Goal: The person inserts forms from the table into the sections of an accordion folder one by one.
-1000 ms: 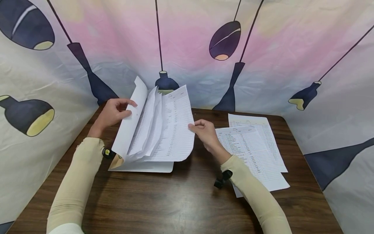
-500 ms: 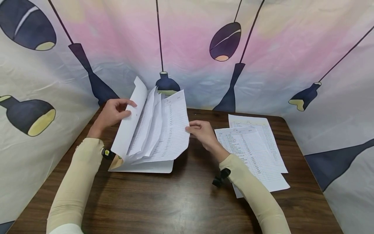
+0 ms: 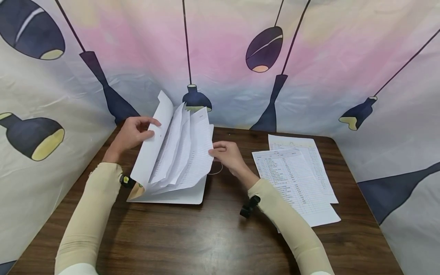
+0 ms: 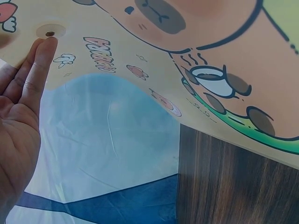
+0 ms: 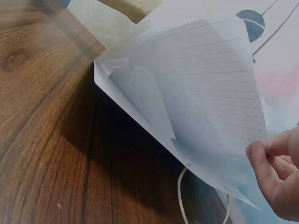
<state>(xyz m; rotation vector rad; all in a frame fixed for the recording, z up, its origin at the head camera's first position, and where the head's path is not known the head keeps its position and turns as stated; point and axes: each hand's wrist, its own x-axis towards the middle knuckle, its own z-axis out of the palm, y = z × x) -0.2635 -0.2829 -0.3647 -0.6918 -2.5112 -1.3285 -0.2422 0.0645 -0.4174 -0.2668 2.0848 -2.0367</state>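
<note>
1. My left hand [image 3: 130, 134] grips the raised cover [image 3: 149, 154] of a white-lined folder [image 3: 185, 198]; fingertips on its printed outer face, cream with a peach cartoon animal, touch a round beige disc [image 4: 58, 31] with a brown centre.
2. My right hand [image 3: 229, 157] pinches, between thumb and finger, the right edge of a thin white printed paper sheet [image 3: 202, 147], which bends upward.
3. The folder lies between my hands on a dark brown wood-grain table [image 3: 185, 233], its cover tilted up on my left-hand side.
4. Several curling white printed pages [image 3: 170, 149] fan out between the cover and the sheet I pinch.
5. A thin pale loop of cord [image 5: 179, 192] shows just below my right hand, by the folder's edge.
6. Beyond my right hand, to its right, two white sheets with printed tables [image 3: 283, 173] overlap on the table.
7. Past both hands hangs a pastel cloth backdrop [image 3: 220, 46] patterned with dark lamps.
</note>
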